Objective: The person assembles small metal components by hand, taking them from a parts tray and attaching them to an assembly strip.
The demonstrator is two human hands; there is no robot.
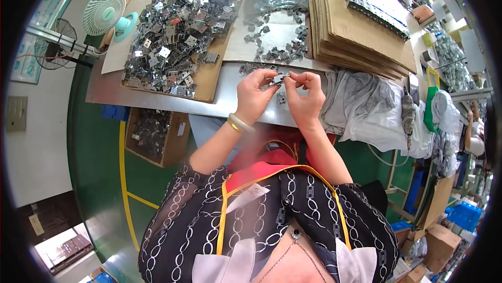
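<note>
Over the front edge of the metal worktable (225, 82), my two hands meet around one small silvery metal part (278, 79). My left hand (253, 95), with a pale bangle on its wrist, pinches the part's left side between thumb and fingertips. On its right side, the thumb and fingers of my right hand (306, 95) are closed as well. Fingertips hide some of the part. Just below, another small metal piece (282, 97) lies on the tabletop. A large heap of flat metal plates (178, 32) covers a cardboard sheet to the left.
Dark small parts (285, 53) lie scattered beyond my hands. Stacked cardboard sheets (361, 42) bear rows of metal parts (374, 1). A power screwdriver (408, 110) hangs by grey-white cloth (361, 100) at right. A fan (104, 11) stands far left; a box of parts (157, 134) sits below the table.
</note>
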